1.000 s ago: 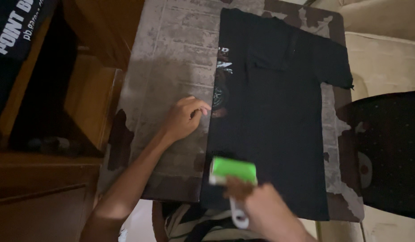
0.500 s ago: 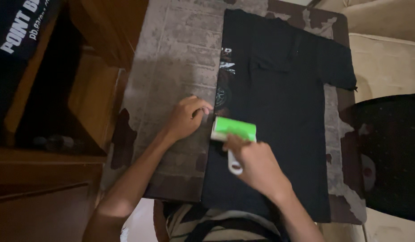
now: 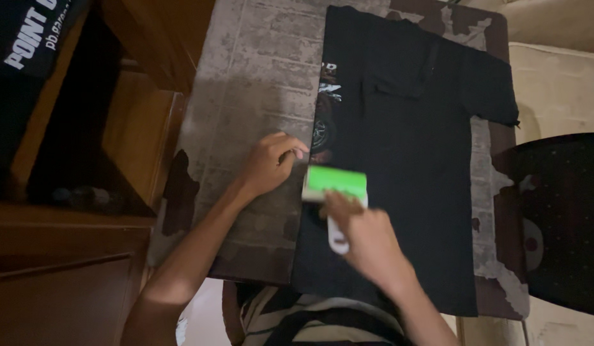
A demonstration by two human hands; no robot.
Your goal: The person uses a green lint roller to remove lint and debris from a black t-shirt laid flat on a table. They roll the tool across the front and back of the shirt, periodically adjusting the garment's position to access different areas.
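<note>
Right hand (image 3: 367,240) clenched around white handle of green lint roller (image 3: 335,182), roller head pressed on black T-shirt (image 3: 406,173) just beyond knuckles. Left hand (image 3: 268,163) curled, fingertips pinning shirt edge against worn counter (image 3: 258,83), beside roller.

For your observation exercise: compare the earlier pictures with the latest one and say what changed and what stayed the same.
The right hand pushed the green lint roller up the black T-shirt, from near its lower edge to mid-shirt, keeping its grip. The left hand stayed at the shirt's left edge; the shirt stayed flat on the table.
</note>
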